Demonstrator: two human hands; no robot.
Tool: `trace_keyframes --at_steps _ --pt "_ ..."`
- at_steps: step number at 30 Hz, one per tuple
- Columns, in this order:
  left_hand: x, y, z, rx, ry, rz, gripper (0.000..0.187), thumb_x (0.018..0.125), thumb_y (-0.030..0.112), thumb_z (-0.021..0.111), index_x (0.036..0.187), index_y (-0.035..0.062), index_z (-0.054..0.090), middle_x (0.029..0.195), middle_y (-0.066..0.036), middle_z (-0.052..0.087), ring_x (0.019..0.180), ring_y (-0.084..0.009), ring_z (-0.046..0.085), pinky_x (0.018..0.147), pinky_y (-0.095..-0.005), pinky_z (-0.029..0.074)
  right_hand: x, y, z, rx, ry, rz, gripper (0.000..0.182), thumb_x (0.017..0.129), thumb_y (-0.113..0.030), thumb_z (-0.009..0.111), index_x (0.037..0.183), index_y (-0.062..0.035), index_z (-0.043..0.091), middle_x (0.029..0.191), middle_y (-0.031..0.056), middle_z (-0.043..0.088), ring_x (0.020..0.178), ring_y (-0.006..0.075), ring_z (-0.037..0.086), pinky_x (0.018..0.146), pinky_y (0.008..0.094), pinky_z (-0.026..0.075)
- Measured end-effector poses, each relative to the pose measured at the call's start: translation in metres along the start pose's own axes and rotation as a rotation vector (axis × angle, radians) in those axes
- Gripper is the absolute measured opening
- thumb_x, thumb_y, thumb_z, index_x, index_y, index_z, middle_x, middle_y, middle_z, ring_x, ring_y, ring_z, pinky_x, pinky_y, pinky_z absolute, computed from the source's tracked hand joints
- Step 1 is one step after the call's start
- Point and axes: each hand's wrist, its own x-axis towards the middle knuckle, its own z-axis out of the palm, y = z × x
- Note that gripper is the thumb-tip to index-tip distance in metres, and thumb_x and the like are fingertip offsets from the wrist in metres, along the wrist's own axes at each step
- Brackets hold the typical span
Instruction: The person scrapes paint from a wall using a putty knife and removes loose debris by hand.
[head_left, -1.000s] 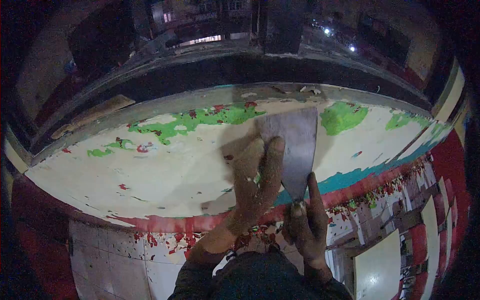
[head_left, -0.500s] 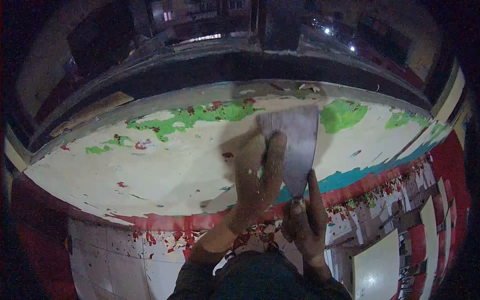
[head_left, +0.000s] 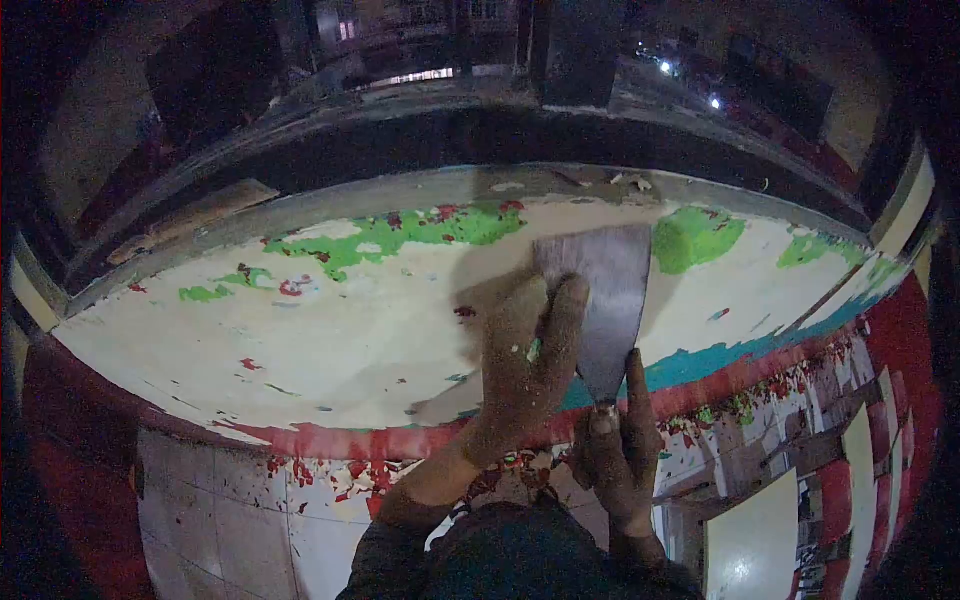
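Right hand (head_left: 620, 450) grips the scraper (head_left: 600, 300) handle; left hand (head_left: 525, 365) lies flat, fingers pressing its blade onto the ledge (head_left: 300, 340)

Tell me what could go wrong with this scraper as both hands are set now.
The left hand presses its fingers on the scraper blade; a slip could run them over the blade's edge. The right hand grips only the short handle, so a jolt might twist the blade and gouge the ledge. Loose red paint flakes lie on the tiled floor below and might be slippery underfoot.
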Motion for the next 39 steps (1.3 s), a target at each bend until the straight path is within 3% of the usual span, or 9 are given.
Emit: trace_keyframes --at_steps 14,17,20,22,27,31,34,36,39 --pt "-0.007 -0.01 -0.01 0.237 0.014 0.115 0.017 0.084 0.015 0.055 0.074 0.0018 0.053 0.066 -0.003 0.048 0.06 -0.0143 0.044 0.056 -0.0299 0.038 -0.002 -0.015 -0.007 -0.174 -0.068 0.022 0.056 0.089 -0.022 0.041 0.133 0.0058 0.019 0.072 0.0036 0.05 0.058 0.0102 0.045 0.052 0.0267 0.038" --pt "0.001 0.006 -0.009 -0.017 0.007 -0.237 0.017 0.084 0.015 0.055 0.075 0.0008 0.054 0.067 -0.005 0.05 0.062 -0.0152 0.046 0.058 -0.0309 0.039 -0.002 -0.013 -0.005 -0.144 -0.031 0.055 0.056 0.089 -0.022 0.041 0.132 0.0066 0.02 0.073 0.0044 0.051 0.059 0.0101 0.045 0.052 0.0262 0.038" --pt "-0.001 0.005 -0.012 0.087 0.002 -0.041 0.017 0.084 0.014 0.055 0.074 0.0013 0.052 0.066 -0.005 0.049 0.061 -0.0138 0.045 0.058 -0.0316 0.039 0.0 -0.021 -0.006 -0.156 -0.058 0.089 0.056 0.089 -0.021 0.041 0.133 0.0065 0.019 0.074 0.005 0.051 0.059 0.0094 0.045 0.052 0.0247 0.038" --pt "0.004 -0.014 -0.008 0.437 0.125 0.448 0.016 0.084 0.013 0.053 0.074 -0.0003 0.051 0.063 -0.009 0.049 0.055 -0.021 0.045 0.053 -0.034 0.037 -0.002 -0.019 -0.01 -0.124 -0.076 0.067 0.056 0.089 -0.021 0.041 0.133 0.0064 0.019 0.076 0.0051 0.052 0.058 0.0088 0.045 0.052 0.0235 0.038" --pt "-0.008 0.001 -0.012 0.229 -0.028 0.061 0.02 0.081 0.008 0.055 0.101 0.005 0.056 0.078 -0.011 0.054 0.066 -0.025 0.05 0.056 -0.037 0.038 -0.002 -0.023 -0.009 -0.149 -0.068 0.066 0.058 0.088 -0.019 0.04 0.135 0.0021 0.013 0.065 0.0028 0.047 0.049 0.0065 0.042 0.044 0.0215 0.035" --pt "0.006 -0.018 -0.013 0.628 0.166 0.572 0.01 0.083 0.012 0.054 0.083 0.0014 0.054 0.067 -0.009 0.049 0.058 -0.021 0.046 0.051 -0.0346 0.035 0.008 -0.016 -0.003 -0.155 -0.067 -0.005 0.059 0.089 -0.019 0.039 0.136 0.001 0.01 0.058 0.0012 0.045 0.045 0.0061 0.041 0.041 0.021 0.033" --pt "0.002 -0.006 -0.013 0.321 0.107 0.262 0.017 0.084 0.014 0.054 0.075 0.0001 0.052 0.061 -0.007 0.047 0.055 -0.0184 0.044 0.049 -0.0328 0.035 0.004 -0.027 0.0 -0.144 -0.086 0.008 0.059 0.089 -0.019 0.039 0.136 0.0017 0.009 0.058 0.0005 0.044 0.046 0.0065 0.04 0.042 0.0209 0.033" --pt "-0.01 0.002 -0.009 0.006 0.031 -0.148 0.022 0.084 0.018 0.053 0.068 0.0025 0.05 0.058 -0.004 0.044 0.056 -0.0139 0.042 0.051 -0.0303 0.033 -0.004 -0.023 -0.007 -0.102 -0.072 0.117 0.058 0.089 -0.022 0.041 0.134 0.0042 0.015 0.086 0.0089 0.05 0.063 0.0094 0.046 0.053 0.0226 0.039" --pt "-0.009 -0.007 -0.012 0.038 0.059 -0.064 0.026 0.085 0.02 0.052 0.065 0.0029 0.048 0.055 -0.003 0.042 0.054 -0.0119 0.04 0.048 -0.0292 0.031 -0.001 -0.011 -0.007 -0.208 -0.102 0.048 0.058 0.089 -0.023 0.041 0.133 0.0062 0.018 0.103 0.0135 0.052 0.077 0.0119 0.05 0.065 0.0243 0.043"
